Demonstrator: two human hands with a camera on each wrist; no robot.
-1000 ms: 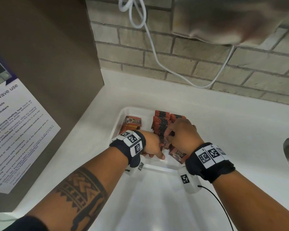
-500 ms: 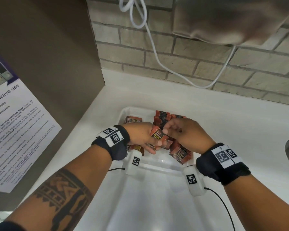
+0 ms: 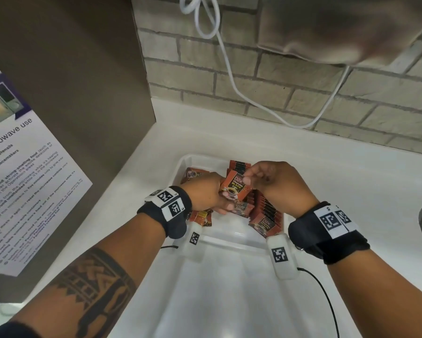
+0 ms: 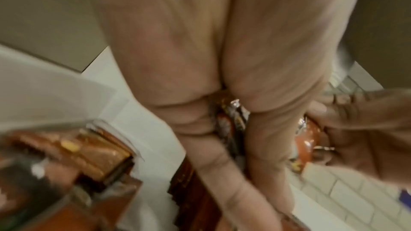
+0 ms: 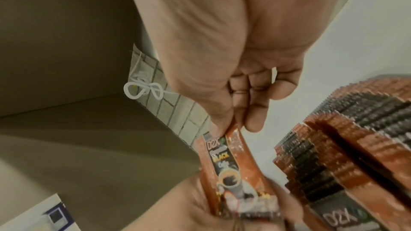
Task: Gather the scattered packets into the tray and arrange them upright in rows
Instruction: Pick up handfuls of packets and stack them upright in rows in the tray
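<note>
1. Over the white tray [image 3: 184, 164], you've got both hands up off the pile now: a second ago your left hand [image 3: 206, 191] was down among the loose packets at the near-left of the tray, and it has since come up with a small bunch of them.
2. Your right hand [image 3: 275, 184] has left the standing row [image 3: 266, 211] it was steadying and now meets the left in mid-air. That reads as a hand-off, one packet being peeled from the bunch for placing.
3. Left hand: fingers curled round the lower end of the bunch of packets [image 3: 234, 206], a firm hold. The left wrist view is blurred, but foil edges show between the fingers.
4. Right hand: thumb and forefinger pinch the top edge of the front packet [image 3: 234, 189], label facing you. The other fingers [image 5: 255, 94] are loosely curled and clear of it.
5. Where things sit: the upright rows fill the right side of the tray, leaning a little. A few packets lie flat on the left [image 3: 201, 217], and one more at the far-left corner [image 3: 192, 173].
6. My read: you're partway through, with the left side of the tray not yet sorted. Slot this one in upright beside the standing row.
</note>
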